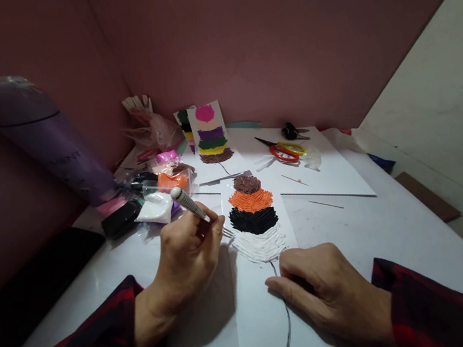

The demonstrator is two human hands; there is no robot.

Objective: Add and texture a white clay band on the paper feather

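Note:
A sheet of white paper [259,321] lies before me with a picture of stacked clay-like bands on it. From the top these are a brown band [246,184], an orange band [251,199], a black band [253,220] and a white band [261,244], above a drawn dark stem [287,329]. My left hand [189,256] is closed on a pen-like tool [187,203] with a patterned pale handle. Its thin metal tip meets the left edge of the white band. My right hand [333,292] rests on the paper just below that band, fingers curled, thumb pointing left; its fingertips are hidden.
Bags of coloured clay [155,208] lie to the left, near a tall purple container [55,143]. A finished-looking colour card [210,133] leans at the back. Red-and-yellow scissors [285,150], a black-topped item [290,130] and thin sticks [325,204] lie to the right.

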